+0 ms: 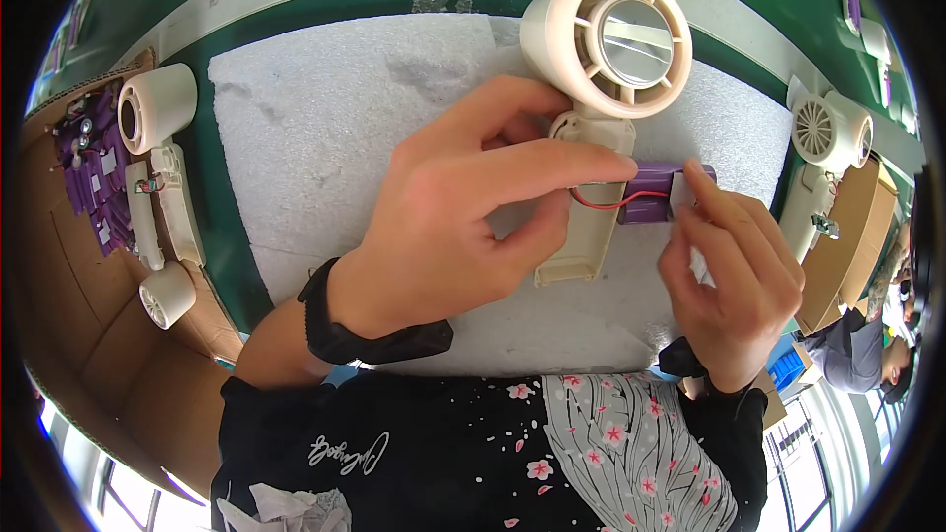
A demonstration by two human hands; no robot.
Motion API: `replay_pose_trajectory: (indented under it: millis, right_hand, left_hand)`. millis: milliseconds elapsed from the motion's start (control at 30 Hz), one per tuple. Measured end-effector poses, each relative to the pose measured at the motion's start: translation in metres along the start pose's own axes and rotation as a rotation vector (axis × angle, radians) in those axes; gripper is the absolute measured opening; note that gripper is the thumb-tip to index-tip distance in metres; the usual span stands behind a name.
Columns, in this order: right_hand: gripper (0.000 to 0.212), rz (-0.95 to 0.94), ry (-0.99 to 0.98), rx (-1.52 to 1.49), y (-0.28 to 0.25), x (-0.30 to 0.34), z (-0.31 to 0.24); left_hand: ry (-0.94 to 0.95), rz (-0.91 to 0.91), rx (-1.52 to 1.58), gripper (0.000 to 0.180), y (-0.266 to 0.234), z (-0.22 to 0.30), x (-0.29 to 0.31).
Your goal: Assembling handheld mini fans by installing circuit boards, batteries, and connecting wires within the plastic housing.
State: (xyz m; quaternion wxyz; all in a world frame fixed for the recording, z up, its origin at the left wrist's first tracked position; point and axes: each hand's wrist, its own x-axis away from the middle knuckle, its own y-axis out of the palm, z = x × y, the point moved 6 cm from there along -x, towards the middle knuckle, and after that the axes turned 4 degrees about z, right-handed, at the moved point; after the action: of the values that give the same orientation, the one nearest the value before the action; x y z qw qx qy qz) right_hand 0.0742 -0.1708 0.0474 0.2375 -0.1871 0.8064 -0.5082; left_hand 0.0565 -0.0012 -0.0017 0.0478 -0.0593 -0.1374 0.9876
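A cream handheld fan [658, 89] lies on the white foam sheet [325, 118], its round head at the top and its opened handle [581, 236] toward me. My left hand [448, 207] is closed around the upper handle, the index fingertip reaching the end of a purple battery pack [645, 209]. A red wire [601, 205] runs from the handle to this pack, which sits just right of the handle. At the pack's other end, by a pale patch [682, 195], my right hand [734, 271] has its fingers pinched on it. The right thumb tip is partly hidden.
At left, a cardboard box [128, 379] holds several purple battery packs [96, 177], with more cream fan parts [163, 108] along its edge. Another fan [833, 128] lies at right near a second cardboard box [849, 246]. Another person [852, 350] is beyond it.
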Motion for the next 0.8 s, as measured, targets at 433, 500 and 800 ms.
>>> replay_pose_trajectory:
  millis: [433, 500, 800]
  right_hand:
    - [0.019, -0.06, 0.036, -0.186, -0.004, -0.007, 0.016]
    - [0.018, -0.107, 0.101, -0.303, 0.003, -0.007, 0.019]
    - [0.004, 0.272, 0.499, -0.312, -0.079, 0.031, 0.098]
  left_hand:
    - [-0.018, 0.045, 0.001, 0.041, 0.001, 0.004, -0.004]
    - [0.024, 0.079, 0.002, 0.041, 0.001, 0.007, -0.005]
    - [-0.002, 0.081, 0.022, 0.041, -0.003, 0.001, 0.002]
